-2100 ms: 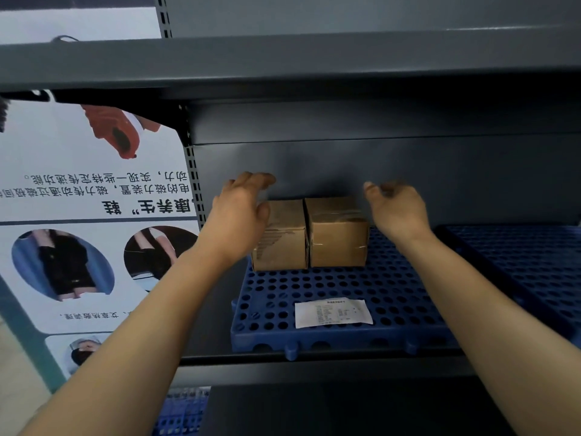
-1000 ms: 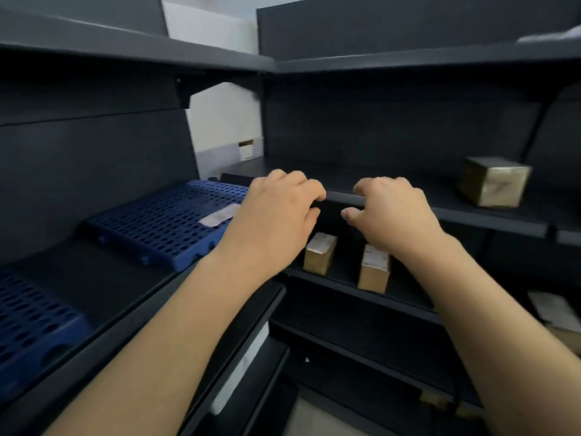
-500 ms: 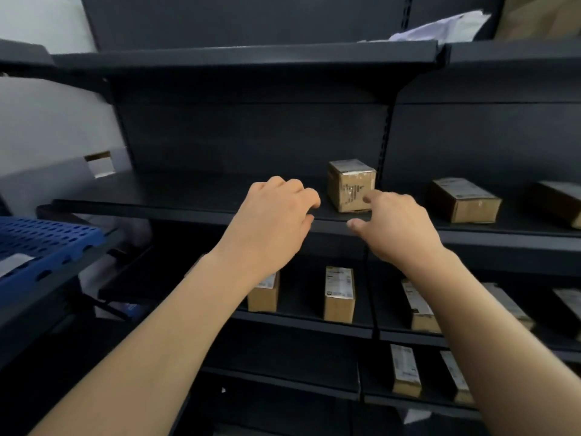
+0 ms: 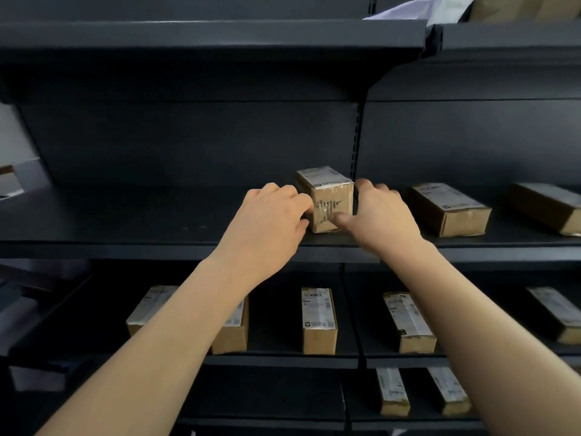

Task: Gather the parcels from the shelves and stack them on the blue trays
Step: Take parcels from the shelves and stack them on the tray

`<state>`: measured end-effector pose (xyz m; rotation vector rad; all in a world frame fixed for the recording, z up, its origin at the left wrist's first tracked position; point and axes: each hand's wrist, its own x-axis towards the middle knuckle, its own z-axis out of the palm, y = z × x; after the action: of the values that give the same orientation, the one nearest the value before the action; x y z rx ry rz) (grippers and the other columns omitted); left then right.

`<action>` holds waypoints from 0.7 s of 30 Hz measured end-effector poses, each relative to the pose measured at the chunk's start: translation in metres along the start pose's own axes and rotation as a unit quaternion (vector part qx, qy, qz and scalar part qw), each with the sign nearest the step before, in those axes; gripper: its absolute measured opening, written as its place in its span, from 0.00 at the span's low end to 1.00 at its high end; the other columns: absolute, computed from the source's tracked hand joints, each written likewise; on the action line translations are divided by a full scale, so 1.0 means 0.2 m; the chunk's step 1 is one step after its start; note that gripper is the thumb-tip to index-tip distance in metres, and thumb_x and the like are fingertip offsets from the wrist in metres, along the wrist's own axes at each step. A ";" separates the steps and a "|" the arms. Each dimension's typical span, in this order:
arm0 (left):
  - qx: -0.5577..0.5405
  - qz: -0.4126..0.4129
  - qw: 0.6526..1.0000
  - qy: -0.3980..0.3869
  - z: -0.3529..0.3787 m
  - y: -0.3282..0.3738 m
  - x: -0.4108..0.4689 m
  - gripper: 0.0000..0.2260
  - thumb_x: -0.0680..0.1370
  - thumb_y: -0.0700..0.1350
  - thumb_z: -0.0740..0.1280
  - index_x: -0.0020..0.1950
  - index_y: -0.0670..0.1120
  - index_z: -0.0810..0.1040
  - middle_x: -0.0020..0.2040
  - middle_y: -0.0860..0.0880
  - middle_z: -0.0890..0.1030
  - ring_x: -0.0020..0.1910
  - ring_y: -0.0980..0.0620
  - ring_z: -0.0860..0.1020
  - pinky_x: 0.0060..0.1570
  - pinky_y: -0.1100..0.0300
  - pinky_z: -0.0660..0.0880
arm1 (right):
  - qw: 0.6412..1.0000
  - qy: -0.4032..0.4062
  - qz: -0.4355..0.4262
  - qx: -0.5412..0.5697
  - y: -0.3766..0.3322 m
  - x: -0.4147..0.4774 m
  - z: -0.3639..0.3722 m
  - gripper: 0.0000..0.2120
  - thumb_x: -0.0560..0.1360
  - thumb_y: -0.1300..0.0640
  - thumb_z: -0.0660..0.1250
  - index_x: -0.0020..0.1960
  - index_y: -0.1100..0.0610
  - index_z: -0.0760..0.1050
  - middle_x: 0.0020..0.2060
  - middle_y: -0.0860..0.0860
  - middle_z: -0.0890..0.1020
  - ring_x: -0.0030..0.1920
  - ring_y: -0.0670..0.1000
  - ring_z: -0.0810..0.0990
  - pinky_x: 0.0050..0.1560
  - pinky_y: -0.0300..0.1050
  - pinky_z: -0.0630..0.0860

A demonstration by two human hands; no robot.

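A small brown cardboard parcel (image 4: 325, 184) with a white label on top stands on the dark middle shelf (image 4: 125, 221). My left hand (image 4: 270, 215) is at the parcel's left side, its curled fingers against the left front edge. My right hand (image 4: 380, 215) is at the right side, with the thumb laid across the lower front face and the fingers reaching along the right face. The parcel rests on the shelf between both hands. No blue tray is in view.
Two longer parcels (image 4: 446, 206) (image 4: 547, 206) lie on the same shelf to the right. Several labelled parcels (image 4: 319, 319) stand on the shelves below. White and brown packages (image 4: 440, 7) sit on the top shelf at the right.
The view has turned away from the blue trays to the parcel shelves. Both hands have moved forward from in front of the shelf edge and closed in on the small parcel's two sides.
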<state>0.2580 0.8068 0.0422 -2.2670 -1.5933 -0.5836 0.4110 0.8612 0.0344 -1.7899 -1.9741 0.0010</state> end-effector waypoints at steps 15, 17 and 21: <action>-0.032 0.012 0.999 -0.025 0.20 -0.32 0.26 0.12 0.79 0.48 0.59 0.62 0.51 0.72 0.58 0.53 0.75 0.59 0.53 0.69 0.62 0.54 0.65 | 0.993 -0.005 0.113 -0.026 -0.14 0.46 0.28 0.46 0.67 0.32 0.66 0.74 0.58 0.54 0.67 0.64 0.64 0.66 0.64 0.63 0.61 0.58 0.67; -0.038 0.007 0.999 -0.020 0.22 -0.33 0.27 0.12 0.79 0.48 0.59 0.62 0.52 0.72 0.59 0.53 0.75 0.59 0.52 0.69 0.62 0.55 0.64 | 0.993 -0.009 0.118 -0.005 -0.13 0.46 0.29 0.44 0.68 0.35 0.68 0.72 0.59 0.56 0.65 0.63 0.64 0.65 0.64 0.63 0.59 0.57 0.68; -0.044 -0.002 0.999 -0.013 0.24 -0.31 0.23 0.12 0.79 0.48 0.59 0.62 0.51 0.73 0.59 0.53 0.75 0.59 0.52 0.69 0.62 0.57 0.62 | 0.996 0.022 0.087 0.028 -0.12 0.39 0.28 0.40 0.69 0.39 0.68 0.71 0.60 0.58 0.64 0.63 0.64 0.64 0.64 0.63 0.57 0.54 0.68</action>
<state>0.2215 0.8882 0.0246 -2.3447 -1.6146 -0.6382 0.3675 0.9488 0.0191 -1.9016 -1.7654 0.0716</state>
